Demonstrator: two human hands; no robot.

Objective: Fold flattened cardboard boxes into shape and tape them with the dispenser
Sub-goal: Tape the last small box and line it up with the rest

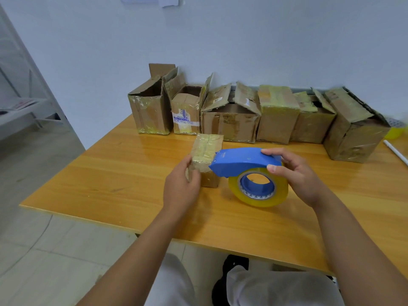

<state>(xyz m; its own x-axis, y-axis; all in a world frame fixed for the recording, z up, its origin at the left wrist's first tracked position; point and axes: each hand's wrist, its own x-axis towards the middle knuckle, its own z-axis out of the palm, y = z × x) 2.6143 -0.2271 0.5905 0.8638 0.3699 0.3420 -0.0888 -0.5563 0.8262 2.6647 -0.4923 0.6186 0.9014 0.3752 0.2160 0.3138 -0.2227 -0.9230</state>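
A small cardboard box (206, 149), its top covered in yellowish tape, stands near the middle of the wooden table (114, 180). My left hand (182, 184) holds its near left corner, fingers curled round the edge. My right hand (295, 173) grips the blue tape dispenser (240, 161) from the right, thumb in front and fingers over the top. The dispenser's front end touches the box's right top edge. A roll of yellow clear tape (259, 191) sits in the dispenser.
Several taped cardboard boxes (229, 115) stand in a row along the wall at the back of the table, some with open flaps. A yellow object (395, 132) and a white tube (397, 154) lie at the far right. My knees are below the table's near edge.
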